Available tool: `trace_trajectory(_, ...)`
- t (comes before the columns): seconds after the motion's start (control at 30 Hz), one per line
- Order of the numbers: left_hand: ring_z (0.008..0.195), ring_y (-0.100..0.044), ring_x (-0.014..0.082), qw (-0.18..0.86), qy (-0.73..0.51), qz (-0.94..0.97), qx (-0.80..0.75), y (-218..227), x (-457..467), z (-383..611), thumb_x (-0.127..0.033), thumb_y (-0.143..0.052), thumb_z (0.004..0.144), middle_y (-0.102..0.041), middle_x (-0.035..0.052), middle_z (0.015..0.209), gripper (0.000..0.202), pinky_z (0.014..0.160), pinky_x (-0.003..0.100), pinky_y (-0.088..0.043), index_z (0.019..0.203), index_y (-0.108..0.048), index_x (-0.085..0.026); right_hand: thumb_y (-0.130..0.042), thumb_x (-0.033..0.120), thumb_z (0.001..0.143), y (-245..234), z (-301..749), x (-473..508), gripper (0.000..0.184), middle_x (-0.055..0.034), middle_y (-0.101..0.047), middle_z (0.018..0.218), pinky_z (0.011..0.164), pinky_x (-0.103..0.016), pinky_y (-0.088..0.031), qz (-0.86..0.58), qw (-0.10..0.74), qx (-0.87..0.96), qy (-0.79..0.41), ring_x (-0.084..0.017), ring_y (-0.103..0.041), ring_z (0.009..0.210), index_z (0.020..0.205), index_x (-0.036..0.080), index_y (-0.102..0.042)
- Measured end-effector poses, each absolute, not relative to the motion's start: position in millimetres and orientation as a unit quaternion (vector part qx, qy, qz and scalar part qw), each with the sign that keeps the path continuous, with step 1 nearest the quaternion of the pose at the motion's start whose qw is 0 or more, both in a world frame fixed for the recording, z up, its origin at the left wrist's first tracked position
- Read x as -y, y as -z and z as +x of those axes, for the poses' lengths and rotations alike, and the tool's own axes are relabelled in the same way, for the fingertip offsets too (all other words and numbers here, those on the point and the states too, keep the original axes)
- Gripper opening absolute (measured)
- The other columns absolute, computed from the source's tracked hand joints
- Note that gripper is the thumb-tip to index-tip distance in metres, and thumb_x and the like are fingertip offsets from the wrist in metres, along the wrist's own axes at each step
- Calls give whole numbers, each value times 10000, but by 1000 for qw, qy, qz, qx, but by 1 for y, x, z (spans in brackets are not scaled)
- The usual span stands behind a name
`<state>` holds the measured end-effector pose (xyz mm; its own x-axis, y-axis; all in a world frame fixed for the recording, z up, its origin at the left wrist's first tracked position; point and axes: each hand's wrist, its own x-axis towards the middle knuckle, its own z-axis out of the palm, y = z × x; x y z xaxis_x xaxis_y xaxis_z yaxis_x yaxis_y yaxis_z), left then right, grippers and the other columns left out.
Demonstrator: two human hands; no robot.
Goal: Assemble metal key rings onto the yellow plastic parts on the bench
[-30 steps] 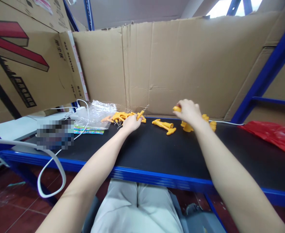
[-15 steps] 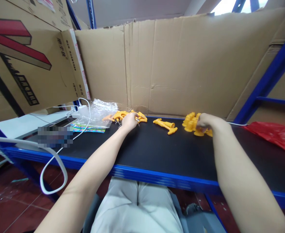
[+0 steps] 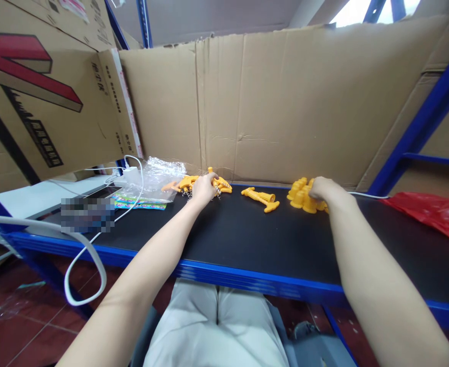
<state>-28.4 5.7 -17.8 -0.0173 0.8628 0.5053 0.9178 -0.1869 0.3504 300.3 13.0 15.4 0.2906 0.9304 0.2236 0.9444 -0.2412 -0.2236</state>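
Note:
My left hand (image 3: 204, 188) is closed over a pile of yellow plastic T-shaped pieces (image 3: 188, 181) with silver ball chains. One yellow piece (image 3: 210, 170) sticks up past its fingers, pinched there. To the right, my right hand (image 3: 322, 189) reaches down onto a cluster of yellow flanged plastic cylinders (image 3: 301, 196). Its fingers are curled at the cluster's right side, and what they grip is hidden. Between the hands, a long yellow piece with a T-shaped end (image 3: 261, 199) lies on the black tabletop (image 3: 262, 244), against a short yellow cylinder (image 3: 267, 196).
Left of the pile lie clear plastic bags (image 3: 159, 176) and a colourful printed packet (image 3: 143, 203). A white cable (image 3: 94, 255) loops over the front left edge. A red plastic bag (image 3: 430, 211) is at the right. Cardboard (image 3: 278, 107) walls the back; blue posts (image 3: 423, 122) frame the shelf.
A yellow piece now rises above my left hand's fingers. My right hand has shifted slightly left over the cylinders. The piece in the middle has not moved.

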Motion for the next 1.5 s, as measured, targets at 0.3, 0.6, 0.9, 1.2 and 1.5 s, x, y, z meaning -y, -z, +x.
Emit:
trace_trajectory(0.3,982,-593,206,55,352,-726,588,22,-8,-29,-272,-453,850,-657,73,1033,285,860,303,-426,1109,-561,-219,-503,288,816,-11,255,-12,229,-147,-618,1053,755,-336,-436,-669,154,721,94,-263,-590,954,975,155,-599)
trace_trajectory(0.6,1165,-462,250,68,293,-779,550,28,-27,-27,-398,-437,852,-521,142,1246,559,963,386,-358,1339,-314,-153,-462,353,848,30,222,-22,368,-154,-560,1204,850,-410,-414,-611,50,790,24,-287,-520,1111,1145,148,-536)
trace_trajectory(0.9,1285,-320,308,73,131,-779,608,40,-61,-27,-289,-398,828,-360,187,1392,634,1001,494,-284,1409,-191,-140,-471,371,841,45,225,-32,376,-139,-533,1209,846,-407,-407,-619,90,780,13,-278,-495,1111,1153,162,-496)
trace_trajectory(1.2,1254,-369,309,91,125,-764,627,42,-65,-23,-362,-224,886,-498,143,1301,505,989,538,-250,1346,-376,-218,-533,368,801,51,217,-32,209,-101,-529,1076,784,-365,-395,-610,120,782,48,-249,-483,1042,871,175,-567)
trace_trajectory(1.5,1351,-183,365,91,181,-640,741,34,-54,-11,-465,-342,845,-379,201,1394,671,1046,548,-140,1422,-237,-140,-534,270,769,49,215,-29,153,-102,-547,1079,882,-381,-323,-563,162,804,101,-248,-430,1091,703,165,-625)
